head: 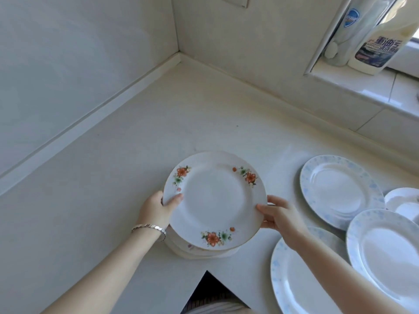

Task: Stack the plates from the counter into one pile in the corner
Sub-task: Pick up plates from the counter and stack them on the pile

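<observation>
I have the left hand (158, 207) curled round the left rim of a round white china plate with orange flower sprays (215, 200), thumb on top, and a silver bracelet (149, 228) on the wrist. The right hand (278, 216) pinches the opposite rim. The plate is over a pile of similar white plates (199, 252) on the pale bench (113, 177), well short of the wall corner; I cannot tell whether it touches the pile. To the right lie white plates with pale blue speckled rims (340, 191), partly overlapping.

Silver bracelet (149, 228), bare forearms
</observation>
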{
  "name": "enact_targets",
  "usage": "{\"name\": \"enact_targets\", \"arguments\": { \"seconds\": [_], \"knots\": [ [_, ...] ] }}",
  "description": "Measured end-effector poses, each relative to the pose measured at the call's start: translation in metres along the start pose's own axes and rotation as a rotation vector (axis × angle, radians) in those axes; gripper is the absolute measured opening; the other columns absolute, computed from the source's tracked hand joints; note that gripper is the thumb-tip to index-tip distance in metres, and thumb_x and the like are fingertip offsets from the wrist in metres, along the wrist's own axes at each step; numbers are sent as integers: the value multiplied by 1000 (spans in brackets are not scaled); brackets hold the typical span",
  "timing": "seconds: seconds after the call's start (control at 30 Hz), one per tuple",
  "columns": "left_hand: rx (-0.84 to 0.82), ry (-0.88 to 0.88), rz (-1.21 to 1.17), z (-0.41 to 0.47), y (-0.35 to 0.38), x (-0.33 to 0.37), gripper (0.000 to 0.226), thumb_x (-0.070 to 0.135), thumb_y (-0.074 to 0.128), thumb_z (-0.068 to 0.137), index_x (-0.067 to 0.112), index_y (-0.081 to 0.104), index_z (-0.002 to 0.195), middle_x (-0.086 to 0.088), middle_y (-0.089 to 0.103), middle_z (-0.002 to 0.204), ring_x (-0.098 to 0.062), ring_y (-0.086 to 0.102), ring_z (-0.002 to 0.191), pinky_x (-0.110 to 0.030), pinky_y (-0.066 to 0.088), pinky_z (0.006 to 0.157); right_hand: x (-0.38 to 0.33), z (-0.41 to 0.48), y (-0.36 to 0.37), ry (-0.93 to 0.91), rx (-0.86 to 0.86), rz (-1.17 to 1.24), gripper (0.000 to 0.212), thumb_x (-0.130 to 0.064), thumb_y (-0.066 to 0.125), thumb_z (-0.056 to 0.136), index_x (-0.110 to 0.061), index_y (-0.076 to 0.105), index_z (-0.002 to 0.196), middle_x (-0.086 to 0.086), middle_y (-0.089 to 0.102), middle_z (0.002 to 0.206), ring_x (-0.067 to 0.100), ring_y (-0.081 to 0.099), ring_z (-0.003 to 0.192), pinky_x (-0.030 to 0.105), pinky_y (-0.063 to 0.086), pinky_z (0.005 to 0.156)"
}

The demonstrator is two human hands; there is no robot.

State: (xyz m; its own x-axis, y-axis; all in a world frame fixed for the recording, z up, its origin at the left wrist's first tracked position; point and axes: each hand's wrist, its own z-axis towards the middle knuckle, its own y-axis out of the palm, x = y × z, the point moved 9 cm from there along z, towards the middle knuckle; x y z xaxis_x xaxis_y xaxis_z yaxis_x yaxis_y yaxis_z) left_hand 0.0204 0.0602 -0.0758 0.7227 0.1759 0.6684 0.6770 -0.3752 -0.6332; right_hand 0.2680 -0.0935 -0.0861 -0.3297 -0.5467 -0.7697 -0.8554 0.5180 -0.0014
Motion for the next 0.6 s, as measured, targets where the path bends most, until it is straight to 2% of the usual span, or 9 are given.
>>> {"name": "enact_targets", "arguments": {
  "seconds": [0.13,0.2,0.3,0.4,0.47,0.6],
  "knots": [
    [-40,-68,202,2,0,-31,43,43,60,84,-1,58,84,-10,58,74,-26,55,70,-30,34,55,20,-6,15,-50,79,-274,16,-3,53,87,-8,64,98,6,63,64,16,57,52,18,51,51],
    [-42,-78,290,3,-1,-40,42,46,58,84,4,55,78,-7,57,70,-27,55,69,-28,34,52,28,-7,20,-68,90,-370,16,-6,51,86,-8,63,97,3,56,58,13,50,48,14,43,47],
    [-40,-73,389,5,-3,-48,41,48,58,82,10,52,71,-3,54,64,-28,56,69,-26,32,49,34,-6,24,-108,106,-486,19,-10,50,85,-6,63,99,1,53,56,17,46,52,25,38,54],
    [-52,-69,431,5,1,-52,42,51,56,82,11,55,72,-2,55,62,-27,57,68,-25,33,48,36,-3,26,-141,142,-588,33,-14,49,87,-14,57,119,1,52,59,18,47,55,27,37,55],
    [-58,-69,464,5,4,-53,43,53,54,82,11,57,77,-2,55,65,-28,57,71,-26,36,53,39,-2,26,-138,158,-643,52,-17,47,88,-24,40,139,-3,51,56,13,48,53,24,36,49],
    [-39,-41,543,6,5,-47,50,58,48,83,9,60,90,-9,65,85,-29,63,84,-28,41,62,37,3,24,-133,173,-718,61,-18,43,86,-26,30,145,-4,52,54,11,51,54,25,36,47]
  ]
}}
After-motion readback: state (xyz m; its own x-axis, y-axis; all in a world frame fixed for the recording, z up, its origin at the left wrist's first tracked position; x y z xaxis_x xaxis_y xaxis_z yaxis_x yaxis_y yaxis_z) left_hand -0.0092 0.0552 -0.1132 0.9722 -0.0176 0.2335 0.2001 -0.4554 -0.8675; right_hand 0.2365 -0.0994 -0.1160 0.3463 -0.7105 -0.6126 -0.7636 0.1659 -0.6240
